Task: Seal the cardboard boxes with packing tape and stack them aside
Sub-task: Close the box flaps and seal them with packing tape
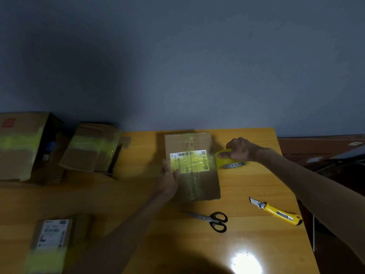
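A flat cardboard box [197, 180] with a white and yellow label lies mid-table. A strip of yellowish clear tape [195, 161] runs across it from the tape roll [233, 162] at its right edge. My right hand [240, 148] grips the roll from above, thumb on the roll's outside. My left hand [169, 175], blurred, presses flat on the box's left side over the tape end.
On the wooden table [256, 244] lie black scissors [214, 221] and a yellow utility knife [276, 211], blade out, in front of the box. Taped boxes sit at far left [21, 147], back left [92, 147] and near left [51, 240]. The table's right edge drops off.
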